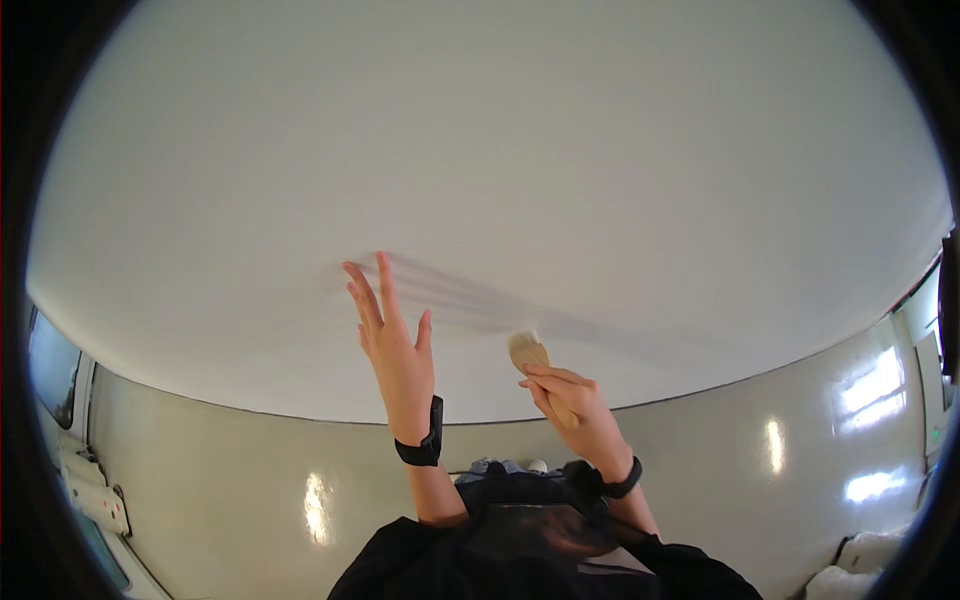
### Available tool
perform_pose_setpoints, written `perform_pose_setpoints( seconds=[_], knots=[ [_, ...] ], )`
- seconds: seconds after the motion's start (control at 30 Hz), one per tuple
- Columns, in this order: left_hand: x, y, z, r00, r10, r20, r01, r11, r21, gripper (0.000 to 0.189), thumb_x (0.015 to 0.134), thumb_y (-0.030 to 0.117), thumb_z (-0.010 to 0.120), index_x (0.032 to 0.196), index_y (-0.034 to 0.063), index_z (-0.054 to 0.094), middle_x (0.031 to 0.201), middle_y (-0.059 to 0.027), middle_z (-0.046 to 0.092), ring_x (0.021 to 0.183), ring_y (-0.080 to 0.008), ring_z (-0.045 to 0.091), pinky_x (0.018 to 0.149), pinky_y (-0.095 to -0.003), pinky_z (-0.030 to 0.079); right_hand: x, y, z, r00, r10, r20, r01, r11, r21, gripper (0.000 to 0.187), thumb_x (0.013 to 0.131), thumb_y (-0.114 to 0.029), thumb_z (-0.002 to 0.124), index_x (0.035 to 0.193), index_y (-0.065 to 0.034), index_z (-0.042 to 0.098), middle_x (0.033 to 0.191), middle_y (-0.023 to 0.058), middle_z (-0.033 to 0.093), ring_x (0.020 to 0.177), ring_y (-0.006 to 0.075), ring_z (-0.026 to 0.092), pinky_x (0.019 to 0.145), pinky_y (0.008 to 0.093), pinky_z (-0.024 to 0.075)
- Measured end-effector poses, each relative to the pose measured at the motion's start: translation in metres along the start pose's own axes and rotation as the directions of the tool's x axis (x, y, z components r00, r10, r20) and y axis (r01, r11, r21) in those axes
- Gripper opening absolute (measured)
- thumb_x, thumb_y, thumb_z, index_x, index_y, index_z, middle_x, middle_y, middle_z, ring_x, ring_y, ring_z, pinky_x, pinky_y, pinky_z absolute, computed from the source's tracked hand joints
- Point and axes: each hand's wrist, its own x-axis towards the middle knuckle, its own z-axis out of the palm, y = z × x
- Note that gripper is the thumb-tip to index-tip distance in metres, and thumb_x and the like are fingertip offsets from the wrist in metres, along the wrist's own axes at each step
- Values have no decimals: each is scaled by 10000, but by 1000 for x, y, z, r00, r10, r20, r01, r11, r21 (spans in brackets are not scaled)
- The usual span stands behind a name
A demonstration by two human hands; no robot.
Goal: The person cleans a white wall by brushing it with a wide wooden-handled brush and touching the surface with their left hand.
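A pale wall (480, 165) fills most of the view in front of me. My left hand (397, 360) is raised with its fingers spread, their tips at or close to the wall, and it holds nothing. To its right, my right hand (574, 409) grips a flat brush with a wooden handle (529, 352). The light bristles point up at the wall; whether they touch it is hard to tell. Both wrists wear black bands.
Below the wall's dark lower edge lies a glossy floor (247, 480) with bright reflections. White padded objects (97, 499) stand at the far left, others (870, 551) at the lower right. My shoes (537, 466) show beneath me.
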Motion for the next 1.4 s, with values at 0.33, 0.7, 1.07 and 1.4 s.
perform_pose_setpoints(
  seconds=[0.33, 0.7, 1.07, 1.4],
  knots=[
    [-3, -4, 9, 997, 76, -6, -76, 996, -39, 918, 904, 21, 720, 1649, 226, 224, 1716, -206, 82, 1511, -511, 236, 1103, -520, 434, 101, -125, -70, 753, -586, -300, 589, 803, -89, 321, 815, 99, 695, 1128, 26, 711, 1348, 191, 627, 1099, 323, 676, 904, 401, 567],
    [12, 32, -41, 993, 38, -112, -36, 999, 16, 708, 975, 69, 653, 1604, 197, 354, 1703, -190, 182, 1522, -487, 234, 1129, -521, 409, 68, -110, -26, 874, -410, -262, 345, 902, -262, 256, 764, 144, 678, 1000, 46, 701, 1277, 187, 680, 863, 301, 698, 749, 359, 580],
    [6, 20, -40, 994, 89, -65, -103, 956, -276, 794, 974, 4, 618, 1646, 202, 244, 1726, -185, 39, 1533, -535, 129, 1173, -555, 349, 83, -183, -63, 646, -558, -522, 320, 818, -478, 211, 820, 131, 590, 945, 56, 742, 1219, 210, 714, 941, 273, 724, 752, 294, 553],
    [6, 11, -42, 995, 97, -12, -97, 959, -265, 764, 982, 60, 626, 1642, 200, 267, 1728, -176, 50, 1541, -509, 155, 1188, -584, 310, 28, -129, -27, 918, 29, -396, -79, 991, -110, 127, 924, 90, 593, 931, 83, 720, 1148, 175, 746, 842, 192, 721, 734, 292, 553]
  ],
)
